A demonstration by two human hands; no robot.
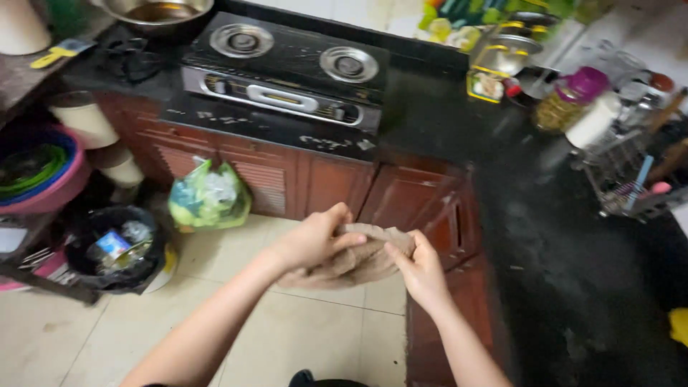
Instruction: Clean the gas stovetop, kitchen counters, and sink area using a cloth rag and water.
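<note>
Above the tiled floor, left hand [312,240] and right hand [419,271] together grip one brown cloth [358,259].

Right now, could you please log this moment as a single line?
left hand: grips cloth | right hand: grips cloth | cloth: brown, bunched, held above floor | stove: on counter
</note>
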